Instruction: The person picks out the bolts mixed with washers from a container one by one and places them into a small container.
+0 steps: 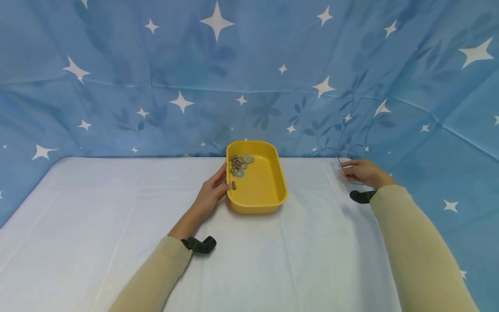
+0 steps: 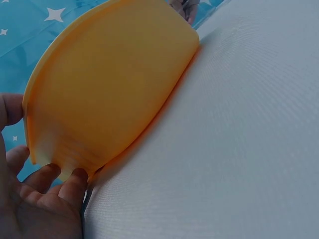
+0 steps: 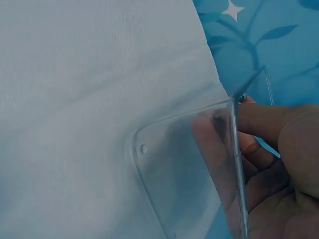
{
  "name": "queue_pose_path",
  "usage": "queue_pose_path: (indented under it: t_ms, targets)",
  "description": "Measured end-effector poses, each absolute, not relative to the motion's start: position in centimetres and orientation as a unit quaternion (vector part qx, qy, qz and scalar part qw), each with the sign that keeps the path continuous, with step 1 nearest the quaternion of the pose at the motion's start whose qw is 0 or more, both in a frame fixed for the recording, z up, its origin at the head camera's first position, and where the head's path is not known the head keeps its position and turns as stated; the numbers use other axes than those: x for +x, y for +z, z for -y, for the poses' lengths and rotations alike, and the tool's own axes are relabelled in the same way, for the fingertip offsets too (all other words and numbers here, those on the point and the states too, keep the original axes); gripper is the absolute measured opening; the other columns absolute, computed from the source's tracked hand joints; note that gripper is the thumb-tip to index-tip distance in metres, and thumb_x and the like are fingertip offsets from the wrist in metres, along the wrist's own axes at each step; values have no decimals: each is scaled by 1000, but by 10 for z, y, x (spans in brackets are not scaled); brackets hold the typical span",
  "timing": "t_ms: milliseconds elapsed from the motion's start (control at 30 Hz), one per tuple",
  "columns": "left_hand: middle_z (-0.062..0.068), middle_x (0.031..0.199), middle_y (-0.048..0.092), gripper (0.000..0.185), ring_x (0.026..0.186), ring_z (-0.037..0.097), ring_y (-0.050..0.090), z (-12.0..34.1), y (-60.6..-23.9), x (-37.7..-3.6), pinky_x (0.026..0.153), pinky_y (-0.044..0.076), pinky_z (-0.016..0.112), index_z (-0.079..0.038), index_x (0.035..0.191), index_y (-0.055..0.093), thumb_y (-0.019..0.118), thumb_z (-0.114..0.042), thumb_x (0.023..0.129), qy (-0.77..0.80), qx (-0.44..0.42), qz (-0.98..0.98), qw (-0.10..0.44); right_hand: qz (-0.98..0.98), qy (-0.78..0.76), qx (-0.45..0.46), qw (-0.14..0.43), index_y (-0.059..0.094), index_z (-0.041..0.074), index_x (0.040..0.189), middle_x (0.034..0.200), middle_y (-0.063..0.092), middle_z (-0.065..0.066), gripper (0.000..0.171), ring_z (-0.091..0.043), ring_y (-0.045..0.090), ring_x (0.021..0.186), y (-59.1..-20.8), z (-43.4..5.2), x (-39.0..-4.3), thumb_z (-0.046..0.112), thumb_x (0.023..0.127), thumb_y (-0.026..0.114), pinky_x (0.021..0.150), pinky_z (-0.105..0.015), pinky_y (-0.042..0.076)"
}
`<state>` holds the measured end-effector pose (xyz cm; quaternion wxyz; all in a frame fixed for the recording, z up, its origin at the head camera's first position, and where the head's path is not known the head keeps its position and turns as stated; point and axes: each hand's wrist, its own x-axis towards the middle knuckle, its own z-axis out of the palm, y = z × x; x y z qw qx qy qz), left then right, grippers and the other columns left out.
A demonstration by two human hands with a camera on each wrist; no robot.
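Near the worktop's [image 1: 117,225] far edge, left hand [image 1: 209,195] grips tray [image 1: 260,186], probably for steadiness; right hand's [image 1: 362,172] hold on box [image 3: 164,169] unclear.

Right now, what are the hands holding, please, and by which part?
Left hand holds the yellow tray by its left side; right hand, at a clear container: unclear.

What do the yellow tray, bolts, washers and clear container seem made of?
Yellow tray: probably smooth plastic; uniform colour, rounded corners.
Bolts and washers: likely metal, silvery-grey; finish unclear.
Clear container: glossy, likely plastic, possibly glass; fingers show through.
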<state>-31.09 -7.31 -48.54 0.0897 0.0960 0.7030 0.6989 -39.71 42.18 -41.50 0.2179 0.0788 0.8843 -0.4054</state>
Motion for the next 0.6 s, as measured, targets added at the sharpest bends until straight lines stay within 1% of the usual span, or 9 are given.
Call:
queue_pose_path:
  t_ms: [133, 367, 533, 600]
  targets:
    - [-5, 168, 28, 72, 152, 16, 35, 74, -485, -311, 119, 39, 36, -35, 161, 22, 57, -20, 100, 699, 97, -703, 88, -878, -420, 77, 218, 32, -4, 156, 153, 35, -26, 57, 2, 61, 92, -413, -413, -397, 19, 106, 50, 82, -16, 57]
    - [-8, 167, 29, 71, 153, 14, 34, 74, -485, -311, 119, 39, 36, -38, 160, 24, 57, -21, 100, 698, 89, -705, 86, -866, -445, 69, 216, 34, -3, 155, 147, 43, -21, 56, 3, 63, 93, -413, -395, -397, 16, 105, 51, 83, -17, 58]
    - [-6, 168, 27, 71, 153, 16, 32, 74, -484, -311, 119, 38, 38, -36, 161, 22, 56, -20, 101, 699, 102, -702, 88, -861, -452, 73, 221, 35, -3, 155, 138, 51, -15, 55, 2, 64, 92, -412, -382, -396, 14, 105, 52, 82, -16, 58]
    - [-6, 168, 26, 71, 154, 17, 32, 74, -484, -312, 119, 38, 39, -35, 161, 22, 56, -19, 101, 699, 105, -702, 89, -861, -451, 67, 224, 35, -4, 154, 139, 52, -15, 55, 1, 64, 93, -411, -375, -395, 14, 105, 51, 83, -16, 58]
